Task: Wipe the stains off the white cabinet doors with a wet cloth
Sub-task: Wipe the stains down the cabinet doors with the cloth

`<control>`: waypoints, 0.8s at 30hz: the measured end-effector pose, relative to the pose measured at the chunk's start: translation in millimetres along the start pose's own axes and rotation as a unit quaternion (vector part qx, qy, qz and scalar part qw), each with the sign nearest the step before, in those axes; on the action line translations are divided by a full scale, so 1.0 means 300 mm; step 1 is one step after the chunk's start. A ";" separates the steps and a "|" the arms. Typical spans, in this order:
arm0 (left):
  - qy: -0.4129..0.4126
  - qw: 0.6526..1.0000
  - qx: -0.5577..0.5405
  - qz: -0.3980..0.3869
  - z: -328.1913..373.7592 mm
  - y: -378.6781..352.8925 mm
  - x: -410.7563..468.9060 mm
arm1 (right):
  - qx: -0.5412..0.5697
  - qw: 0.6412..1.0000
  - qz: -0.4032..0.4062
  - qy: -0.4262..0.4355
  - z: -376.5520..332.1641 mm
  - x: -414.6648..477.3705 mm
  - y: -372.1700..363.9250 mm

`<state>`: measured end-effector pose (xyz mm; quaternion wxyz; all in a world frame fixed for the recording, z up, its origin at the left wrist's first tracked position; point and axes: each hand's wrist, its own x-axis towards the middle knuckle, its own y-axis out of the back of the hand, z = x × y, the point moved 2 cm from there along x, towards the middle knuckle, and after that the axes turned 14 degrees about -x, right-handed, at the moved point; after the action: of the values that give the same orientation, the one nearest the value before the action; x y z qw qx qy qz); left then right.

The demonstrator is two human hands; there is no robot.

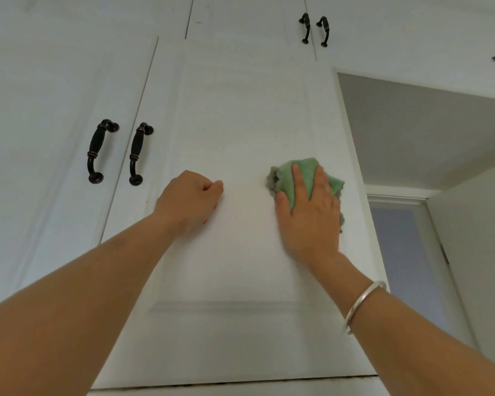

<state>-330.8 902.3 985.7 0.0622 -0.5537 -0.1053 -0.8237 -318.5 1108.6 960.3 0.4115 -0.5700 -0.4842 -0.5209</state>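
Note:
A tall white cabinet door (240, 115) fills the middle of the view, seen from below. My right hand (309, 212) lies flat with straight fingers on a green and grey cloth (307, 172), pressing it against the door's right side. My left hand (190, 200) is curled into a loose fist and rests with its knuckles on the same door, left of the cloth, holding nothing. I see no clear stain on the panel.
Two dark handles (96, 151) (137, 154) sit at the seam with the neighbouring door on the left. More handles (315, 28) hang on the upper doors. A doorway (403, 252) and grey ceiling (426, 124) lie to the right. A silver bangle (360, 304) circles my right wrist.

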 end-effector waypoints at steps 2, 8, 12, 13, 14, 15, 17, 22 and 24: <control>0.003 1.000 -0.012 0.000 -0.001 -0.002 0.004 | -0.020 0.999 0.020 0.024 -0.050 -0.063 -0.005; -0.004 0.999 -0.033 0.022 -0.008 0.001 0.013 | -0.015 0.945 -0.018 0.326 -0.046 -0.170 0.016; -0.001 0.999 -0.033 0.027 -0.015 0.005 0.004 | -0.034 0.923 -0.039 0.381 0.069 -0.152 0.019; -0.001 0.999 -0.030 0.029 -0.017 0.005 0.002 | -0.028 0.939 -0.037 0.342 0.092 -0.132 0.017; -0.003 0.999 -0.026 0.030 -0.020 0.003 0.001 | -0.019 0.956 -0.032 0.290 0.108 -0.109 0.014; -0.006 0.999 -0.024 0.029 -0.023 0.003 0.000 | -0.004 0.972 -0.029 0.233 0.112 -0.087 0.013; -0.010 0.999 -0.019 0.025 -0.025 0.002 -0.004 | 0.017 0.991 -0.023 0.127 0.082 -0.052 0.007; -0.033 0.999 -0.010 0.023 -0.006 0.009 -0.027 | -0.004 0.999 -0.024 0.048 -0.112 -0.069 0.001; -0.066 0.998 0.006 0.002 -0.008 -0.003 -0.072 | 0.003 0.994 -0.014 0.110 -0.169 -0.104 0.002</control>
<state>-324.9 902.1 964.6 0.0598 -0.6066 -0.1128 -0.7847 -327.3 1055.2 935.5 0.4565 -0.5010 -0.4459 -0.5846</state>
